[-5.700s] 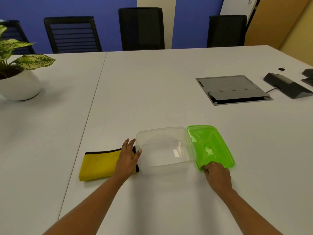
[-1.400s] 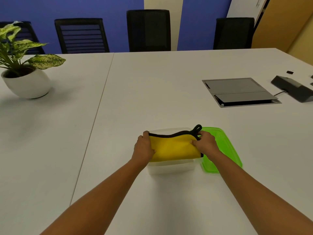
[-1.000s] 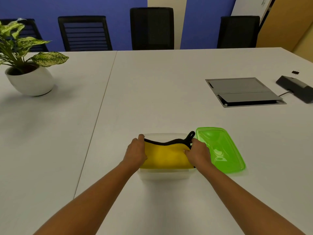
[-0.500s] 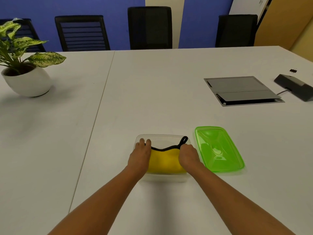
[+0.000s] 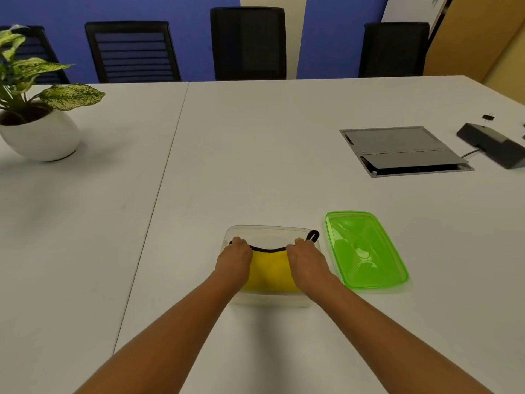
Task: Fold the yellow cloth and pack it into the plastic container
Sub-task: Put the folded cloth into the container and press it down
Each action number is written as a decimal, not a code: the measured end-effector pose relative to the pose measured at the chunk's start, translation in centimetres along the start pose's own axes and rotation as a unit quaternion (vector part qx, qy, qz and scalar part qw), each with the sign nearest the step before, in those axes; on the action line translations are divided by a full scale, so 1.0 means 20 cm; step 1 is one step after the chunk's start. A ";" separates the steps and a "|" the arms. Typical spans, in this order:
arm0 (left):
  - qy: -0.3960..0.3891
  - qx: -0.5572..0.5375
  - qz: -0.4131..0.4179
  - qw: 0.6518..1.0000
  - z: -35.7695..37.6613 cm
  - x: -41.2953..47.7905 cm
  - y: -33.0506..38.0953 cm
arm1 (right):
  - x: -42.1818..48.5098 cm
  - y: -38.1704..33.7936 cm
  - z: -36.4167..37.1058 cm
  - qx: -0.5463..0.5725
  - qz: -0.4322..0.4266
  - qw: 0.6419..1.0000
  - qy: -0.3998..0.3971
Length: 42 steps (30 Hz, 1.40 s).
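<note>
The folded yellow cloth [image 5: 270, 268] with black trim lies inside the clear plastic container [image 5: 270, 229] near the table's front edge. Its black hanging loop [image 5: 312, 236] pokes up at the container's far right corner. My left hand [image 5: 234, 258] covers the cloth's left end and my right hand [image 5: 305, 261] covers its right end. Both have fingers curled over the black-trimmed far edge, down in the container. The green lid [image 5: 365, 248] lies upside down on the table just right of the container.
A potted plant in a white pot [image 5: 42, 135] stands at the far left. A grey cable hatch [image 5: 397, 150] is set into the table at the right, with a black device [image 5: 494, 143] beyond it. Black chairs [image 5: 247, 42] line the far edge.
Both hands lifted the cloth from the table left of the container, carried it over and lowered it inside. In the last half second they pushed it deeper and flatter.
</note>
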State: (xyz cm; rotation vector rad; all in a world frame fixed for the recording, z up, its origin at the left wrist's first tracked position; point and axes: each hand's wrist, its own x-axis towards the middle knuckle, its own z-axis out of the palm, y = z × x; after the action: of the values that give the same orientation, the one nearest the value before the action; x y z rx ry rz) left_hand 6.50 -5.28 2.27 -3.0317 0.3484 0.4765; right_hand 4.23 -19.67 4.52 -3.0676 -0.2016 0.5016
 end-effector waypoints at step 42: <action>-0.117 -0.151 -0.017 0.981 0.12 0.08 0.01 | 0.20 -0.09 0.20 0.157 -0.048 0.978 -0.131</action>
State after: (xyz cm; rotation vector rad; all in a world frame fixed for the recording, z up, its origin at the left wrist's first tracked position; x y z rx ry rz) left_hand 7.25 -5.69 -0.48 -3.2091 0.2292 0.9537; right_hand 6.52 -17.26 -0.38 -2.6649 -0.2475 0.8414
